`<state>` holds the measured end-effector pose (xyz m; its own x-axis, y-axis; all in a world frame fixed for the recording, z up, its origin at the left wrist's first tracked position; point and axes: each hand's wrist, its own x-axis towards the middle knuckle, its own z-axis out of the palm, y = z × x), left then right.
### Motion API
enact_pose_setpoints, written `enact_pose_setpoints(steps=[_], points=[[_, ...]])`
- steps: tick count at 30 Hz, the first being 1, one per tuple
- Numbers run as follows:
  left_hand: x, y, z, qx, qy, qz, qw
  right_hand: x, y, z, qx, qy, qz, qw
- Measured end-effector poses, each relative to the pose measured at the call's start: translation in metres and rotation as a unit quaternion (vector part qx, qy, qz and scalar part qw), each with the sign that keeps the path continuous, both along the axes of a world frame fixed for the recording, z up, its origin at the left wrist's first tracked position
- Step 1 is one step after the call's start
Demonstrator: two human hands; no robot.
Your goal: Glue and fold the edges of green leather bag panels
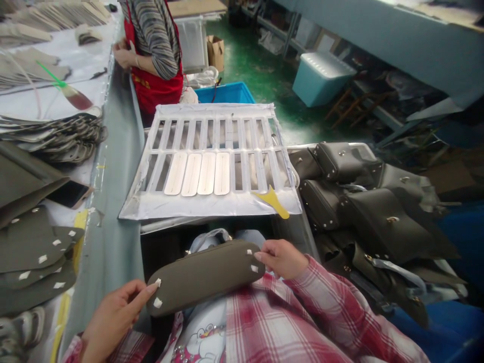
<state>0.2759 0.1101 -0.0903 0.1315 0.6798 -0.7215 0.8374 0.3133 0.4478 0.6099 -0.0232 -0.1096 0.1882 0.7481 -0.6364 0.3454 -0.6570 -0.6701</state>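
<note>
An olive-green rounded leather bag panel (206, 275) lies across my lap, tilted up towards the right, with white tape bits at both ends. At its left end, my left hand (119, 307) pinches the edge, the thumb by the upper white bit. Thumb and fingers of my right hand (282, 258) close on the right end beside the white bits. Behind the panel shows part of a clear plastic wrap with small metal fittings. Beyond it stands a white slotted rack (223, 205) carrying several pale oblong pieces (199, 174) and a yellow forked tool (273, 201).
Several olive bags (389, 222) are heaped at the right. More olive panels (34, 252), a phone (70, 193) and a brush with a green handle (71, 93) lie on the left bench. A person in a red apron (157, 85) stands behind the rack, near a blue bin (230, 93).
</note>
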Motion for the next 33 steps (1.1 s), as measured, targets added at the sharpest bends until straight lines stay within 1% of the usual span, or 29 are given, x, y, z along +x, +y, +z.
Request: enact_pose_setpoints(steps=[3, 5, 6, 8, 10, 12, 13, 14, 16, 18, 20, 22, 24, 29, 33], points=[[0.004, -0.004, 0.001, -0.002, -0.006, 0.002, 1.0, 0.0, 0.0, 0.003, -0.001, -0.019, 0.018, 1.0], [0.006, -0.006, 0.002, 0.007, 0.004, -0.016, 1.0, 0.001, 0.001, 0.005, -0.001, -0.055, 0.04, 0.998], [0.005, -0.006, 0.003, 0.022, 0.011, -0.035, 0.999, 0.001, 0.002, 0.006, -0.002, -0.079, 0.055, 0.995], [0.003, -0.003, 0.008, 0.072, 0.031, -0.095, 0.992, 0.002, 0.003, 0.008, 0.002, -0.126, 0.085, 0.988], [0.003, 0.001, 0.015, 0.128, 0.078, -0.167, 0.974, 0.003, 0.003, 0.008, 0.013, -0.155, 0.109, 0.982], [0.01, 0.003, 0.021, 0.197, 0.11, -0.223, 0.948, 0.003, 0.002, 0.008, 0.025, -0.167, 0.12, 0.978], [0.019, 0.002, 0.023, 0.236, 0.102, -0.246, 0.934, 0.004, 0.002, 0.008, 0.028, -0.169, 0.122, 0.978], [0.032, -0.001, 0.024, 0.274, 0.075, -0.272, 0.919, 0.004, 0.001, 0.007, 0.03, -0.169, 0.122, 0.978], [0.067, -0.014, 0.019, 0.332, -0.023, -0.332, 0.883, 0.004, 0.0, 0.007, 0.033, -0.165, 0.12, 0.978], [0.108, -0.031, 0.007, 0.34, -0.11, -0.408, 0.84, 0.004, 0.0, 0.007, 0.034, -0.156, 0.123, 0.979], [0.144, -0.048, -0.007, 0.324, -0.132, -0.461, 0.815, 0.005, 0.0, 0.009, 0.031, -0.148, 0.13, 0.98], [0.166, -0.058, -0.017, 0.32, -0.122, -0.477, 0.81, 0.005, 0.0, 0.01, 0.025, -0.149, 0.136, 0.979], [0.173, -0.062, -0.021, 0.322, -0.117, -0.474, 0.811, 0.005, 0.0, 0.012, 0.025, -0.156, 0.142, 0.977], [0.17, -0.061, -0.019, 0.34, -0.135, -0.46, 0.809, 0.004, -0.002, 0.015, 0.034, -0.19, 0.147, 0.97], [0.173, -0.065, -0.022, 0.365, -0.128, -0.451, 0.805, 0.003, -0.002, 0.015, 0.03, -0.212, 0.163, 0.963]])
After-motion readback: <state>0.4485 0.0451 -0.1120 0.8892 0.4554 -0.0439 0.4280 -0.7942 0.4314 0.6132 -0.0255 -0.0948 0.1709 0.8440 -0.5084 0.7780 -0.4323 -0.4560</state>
